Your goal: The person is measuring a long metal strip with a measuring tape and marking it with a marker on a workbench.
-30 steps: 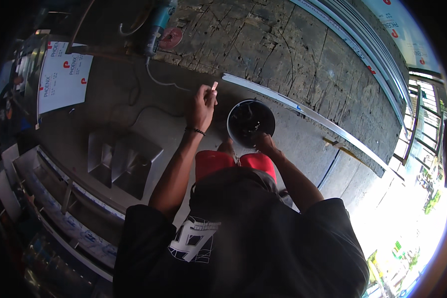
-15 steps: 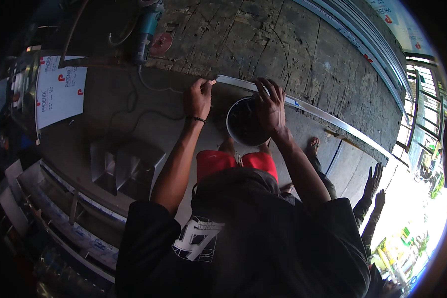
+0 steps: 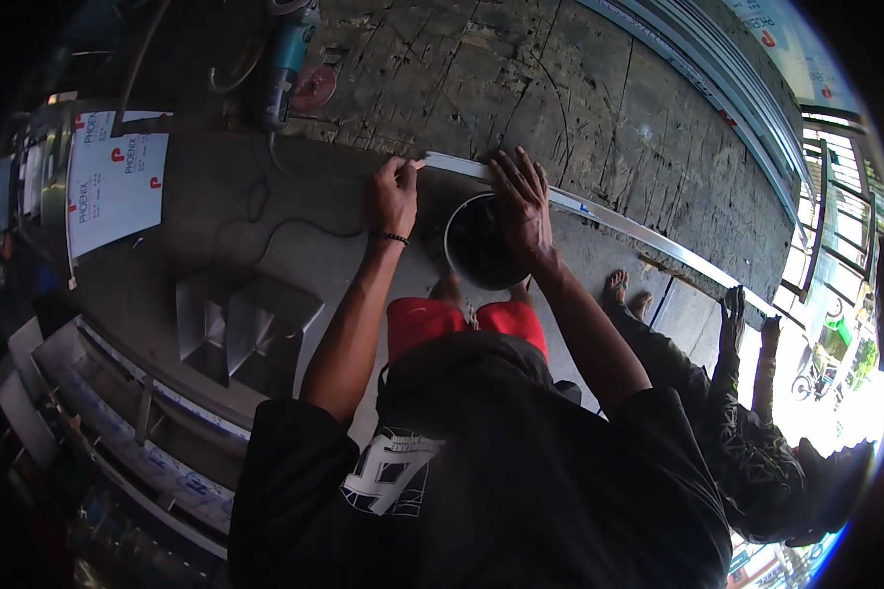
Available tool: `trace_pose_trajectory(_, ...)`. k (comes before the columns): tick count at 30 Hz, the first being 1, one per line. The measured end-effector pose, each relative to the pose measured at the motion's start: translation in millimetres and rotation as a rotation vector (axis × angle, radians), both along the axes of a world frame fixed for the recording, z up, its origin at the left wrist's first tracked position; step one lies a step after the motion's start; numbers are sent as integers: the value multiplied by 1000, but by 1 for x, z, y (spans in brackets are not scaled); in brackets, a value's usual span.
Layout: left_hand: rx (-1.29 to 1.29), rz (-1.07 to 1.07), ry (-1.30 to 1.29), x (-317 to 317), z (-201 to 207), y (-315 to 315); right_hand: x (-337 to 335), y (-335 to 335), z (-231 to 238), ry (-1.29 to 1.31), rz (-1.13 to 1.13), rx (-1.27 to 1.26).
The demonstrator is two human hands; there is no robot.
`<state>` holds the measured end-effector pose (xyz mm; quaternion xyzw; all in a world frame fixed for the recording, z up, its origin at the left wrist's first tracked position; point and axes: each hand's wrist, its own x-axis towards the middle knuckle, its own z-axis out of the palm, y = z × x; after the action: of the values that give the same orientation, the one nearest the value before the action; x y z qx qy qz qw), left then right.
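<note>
Your left hand [image 3: 395, 201] pinches a small pale piece [image 3: 419, 164] by the left end of the metal strip [image 3: 599, 214], upper centre of frame. Your right hand [image 3: 524, 206] is spread across the strip, which runs along the worktop [image 3: 442, 79] edge to frame right. Black bucket [image 3: 473, 247] mid-frame.

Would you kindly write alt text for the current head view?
A person's right hand lies over a long silver strip edging a worn bench; the left hand pinches a small pale piece by the strip's left end.
</note>
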<state>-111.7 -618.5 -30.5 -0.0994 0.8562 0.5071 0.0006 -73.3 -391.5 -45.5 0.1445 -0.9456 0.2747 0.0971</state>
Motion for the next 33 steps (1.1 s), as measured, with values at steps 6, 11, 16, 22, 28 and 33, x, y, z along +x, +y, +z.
trace_pose_trajectory(6, -87, -53, -6, -5, 5, 6, -2, -1, 1, 23, -10, -1)
trace_pose_trajectory(11, 72, 76, 68, -1, 3, 4, -1, -2, 0, 16, -18, 0)
trace_pose_trajectory(16, -22, 26, -55, -5, 12, 9, -1, -2, -1, 5, -33, -17)
trace_pose_trajectory(22, -12, 86, 55, 4, -10, 7, -3, -5, 1, 26, -23, -25)
trace_pose_trajectory(28, -114, 109, -49, 2, 1, 18, -2, -4, 1, 44, -36, -40)
trace_pose_trajectory(33, 38, 171, 96, 5, -7, 15, -3, -4, -1, 19, -26, -61)
